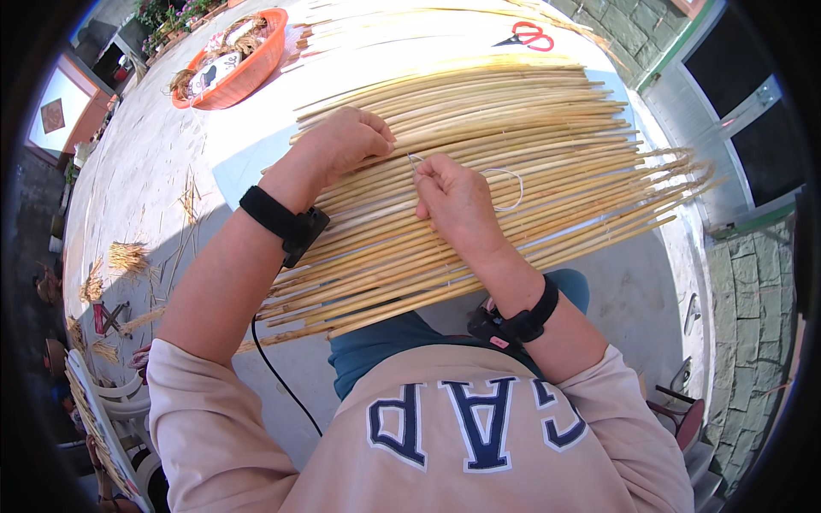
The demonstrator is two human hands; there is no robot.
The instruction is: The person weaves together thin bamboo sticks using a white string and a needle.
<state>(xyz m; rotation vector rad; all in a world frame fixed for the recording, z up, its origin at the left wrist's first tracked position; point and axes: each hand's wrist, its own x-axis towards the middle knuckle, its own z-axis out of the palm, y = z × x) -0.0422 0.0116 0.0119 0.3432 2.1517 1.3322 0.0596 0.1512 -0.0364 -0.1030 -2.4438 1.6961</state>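
Beige cloth shirt (441, 436), slender-stalk mat (547, 152), right hand (457, 198) above mat pinching looped string (521, 190), left hand (340, 144) curled, hold unclear, orange basket (258, 70) beyond mat, straw (248, 36) inside.

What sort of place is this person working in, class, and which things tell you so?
Probably an outdoor yard or courtyard: sunlight and shade meet on the pale ground, flowering plants grow at the far left, and a stone-block wall stands on the right.
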